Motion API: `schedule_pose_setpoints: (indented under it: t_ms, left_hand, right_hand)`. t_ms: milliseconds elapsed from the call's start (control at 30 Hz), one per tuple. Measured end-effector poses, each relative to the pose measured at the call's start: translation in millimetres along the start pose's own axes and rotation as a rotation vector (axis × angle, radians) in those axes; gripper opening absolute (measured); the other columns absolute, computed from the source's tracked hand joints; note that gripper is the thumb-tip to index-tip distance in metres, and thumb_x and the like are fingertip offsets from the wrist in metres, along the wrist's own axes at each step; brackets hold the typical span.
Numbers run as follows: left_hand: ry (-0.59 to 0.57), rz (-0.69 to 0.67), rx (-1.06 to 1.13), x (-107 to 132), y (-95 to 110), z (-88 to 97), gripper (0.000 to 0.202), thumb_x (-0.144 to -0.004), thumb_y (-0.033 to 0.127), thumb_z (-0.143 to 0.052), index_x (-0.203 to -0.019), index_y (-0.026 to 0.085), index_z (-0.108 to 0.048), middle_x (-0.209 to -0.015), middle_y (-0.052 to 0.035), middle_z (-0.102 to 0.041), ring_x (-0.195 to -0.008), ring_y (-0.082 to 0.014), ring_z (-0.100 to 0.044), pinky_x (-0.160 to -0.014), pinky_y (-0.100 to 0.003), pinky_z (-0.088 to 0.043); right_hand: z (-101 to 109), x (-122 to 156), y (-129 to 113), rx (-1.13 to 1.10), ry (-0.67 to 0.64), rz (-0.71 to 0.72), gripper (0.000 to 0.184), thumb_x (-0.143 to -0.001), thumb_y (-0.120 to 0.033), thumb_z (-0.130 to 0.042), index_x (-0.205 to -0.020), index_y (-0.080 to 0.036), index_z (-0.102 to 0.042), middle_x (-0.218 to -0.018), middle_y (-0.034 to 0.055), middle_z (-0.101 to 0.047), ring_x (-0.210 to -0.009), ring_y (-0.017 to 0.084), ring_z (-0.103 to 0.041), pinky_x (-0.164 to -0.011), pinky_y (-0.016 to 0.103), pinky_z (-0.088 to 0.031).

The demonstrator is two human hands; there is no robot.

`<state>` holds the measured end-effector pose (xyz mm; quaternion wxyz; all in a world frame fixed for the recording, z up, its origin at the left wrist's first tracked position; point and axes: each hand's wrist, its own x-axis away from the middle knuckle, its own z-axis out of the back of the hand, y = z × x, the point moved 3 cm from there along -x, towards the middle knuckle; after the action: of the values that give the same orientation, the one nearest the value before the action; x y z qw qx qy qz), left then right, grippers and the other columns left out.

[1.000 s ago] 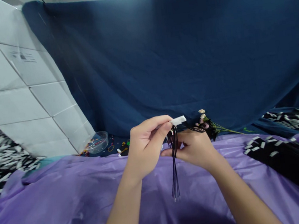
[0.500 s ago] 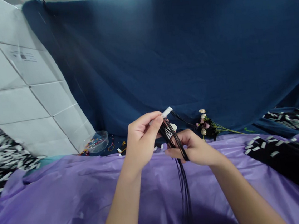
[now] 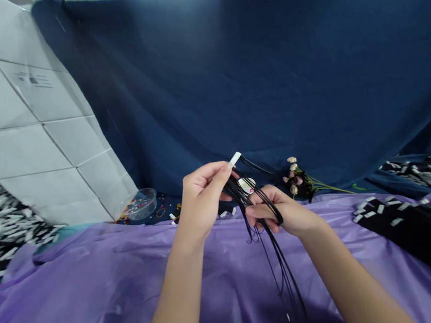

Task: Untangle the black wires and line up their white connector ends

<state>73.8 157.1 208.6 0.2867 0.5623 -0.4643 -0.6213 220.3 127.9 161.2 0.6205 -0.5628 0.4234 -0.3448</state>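
Between both hands is a bundle of thin black cords (image 3: 281,257) with small white end pieces. My left hand (image 3: 203,196) pinches the bundle's upper end between thumb and fingers, where a white tab (image 3: 235,158) sticks out. The cords run down to my right hand (image 3: 281,213), whose fingers are closed on them, with a loop passing around the fingers. Their loose ends hang below the right hand over the purple cloth (image 3: 137,289), slightly blurred. A few cords stretch away to the right from the tab.
Pale flowers (image 3: 294,176) lie behind my right hand. A clear plastic bowl (image 3: 140,203) with small coloured bits sits at the back left. More black cords with white ends (image 3: 409,222) lie at the right, and a heap (image 3: 5,227) at the far left. Dark blue cloth (image 3: 247,64) hangs behind.
My right hand has shifted slightly right, drawing the cords with it. The hanging ends have swung right and spread apart. The white tab in my left hand is tilted more upright.
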Motion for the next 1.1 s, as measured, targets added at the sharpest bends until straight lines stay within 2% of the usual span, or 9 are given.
schedule_pose_setpoints:
  t_ms: [133,333,467,567,667,867,1033,1100]
  left_hand:
    - [0.004,-0.032,0.013,-1,1,1.8,0.019,-0.081,0.039,-0.068,-0.082,0.02,-0.073,-0.078,-0.003,-0.067,-0.067,-0.0117,-0.06,-0.045,-0.015,-0.05]
    - [0.015,-0.043,0.05,-1,3,3.8,0.019,-0.08,0.038,-0.069,-0.084,0.02,-0.073,-0.081,-0.003,-0.066,-0.065,-0.0117,-0.058,-0.042,-0.017,-0.05]
    - [0.031,-0.023,0.061,0,3,4.3,0.022,-0.079,0.039,-0.069,-0.086,0.019,-0.073,-0.082,-0.0045,-0.066,-0.072,-0.015,-0.061,-0.045,-0.02,-0.054]
    - [0.032,-0.009,0.048,0,4,4.9,0.023,-0.079,0.04,-0.068,-0.088,0.019,-0.072,-0.083,-0.005,-0.066,-0.076,-0.0168,-0.063,-0.047,-0.021,-0.055]
    - [0.039,-0.014,0.018,0,4,7.2,0.023,-0.079,0.04,-0.068,-0.088,0.02,-0.072,-0.084,-0.005,-0.067,-0.077,-0.0171,-0.063,-0.047,-0.02,-0.054]
    - [0.031,0.055,0.05,-3,3,13.7,0.027,-0.078,0.042,-0.07,-0.093,0.019,-0.072,-0.089,-0.0053,-0.067,-0.077,-0.0165,-0.063,-0.051,-0.022,-0.056]
    - [0.043,0.023,0.045,-5,2,13.8,0.025,-0.078,0.041,-0.069,-0.091,0.02,-0.072,-0.088,-0.0041,-0.068,-0.074,-0.0146,-0.063,-0.052,-0.02,-0.054]
    - [0.049,0.007,0.028,-5,1,13.0,0.023,-0.079,0.041,-0.068,-0.09,0.021,-0.072,-0.087,-0.0038,-0.068,-0.075,-0.0147,-0.063,-0.054,-0.02,-0.054]
  right_hand:
    - [1,-2,4,-0.022,0.103,-0.012,0.036,-0.075,-0.046,-0.071,-0.062,-0.013,-0.064,-0.035,-0.0049,-0.045,-0.028,0.004,-0.034,-0.032,0.017,-0.023]
    - [3,-6,6,-0.039,0.253,0.071,0.033,-0.078,-0.042,-0.069,-0.062,-0.015,-0.061,-0.035,-0.008,-0.039,-0.029,0.003,-0.03,-0.038,0.019,-0.027]
    - [-1,-6,-1,-0.007,0.219,0.15,0.037,-0.074,-0.041,-0.073,-0.058,-0.014,-0.054,-0.047,-0.0065,-0.042,-0.041,0.003,-0.033,-0.042,0.018,-0.025]
    - [-4,-5,-3,0.007,0.167,0.162,0.039,-0.062,-0.03,-0.083,-0.06,-0.015,-0.047,-0.054,-0.0076,-0.038,-0.049,0.003,-0.033,-0.047,0.017,-0.028]
    - [-5,-4,-2,-0.017,0.184,0.166,0.043,-0.054,-0.023,-0.087,-0.062,-0.016,-0.045,-0.058,-0.0085,-0.033,-0.052,0.003,-0.029,-0.049,0.017,-0.03]
    - [-6,-6,2,-0.12,0.202,0.191,0.037,-0.067,-0.026,-0.08,-0.073,-0.018,-0.045,-0.061,-0.0087,-0.027,-0.051,0.003,-0.023,-0.047,0.016,-0.028]
    - [-10,-6,4,-0.19,0.153,0.175,0.036,-0.072,-0.029,-0.075,-0.076,-0.02,-0.04,-0.059,-0.0092,-0.033,-0.046,0.004,-0.029,-0.042,0.016,-0.03]
    - [-13,-7,5,-0.198,0.172,0.154,0.035,-0.075,-0.031,-0.071,-0.078,-0.021,-0.038,-0.06,-0.0093,-0.036,-0.046,0.004,-0.033,-0.041,0.016,-0.032]
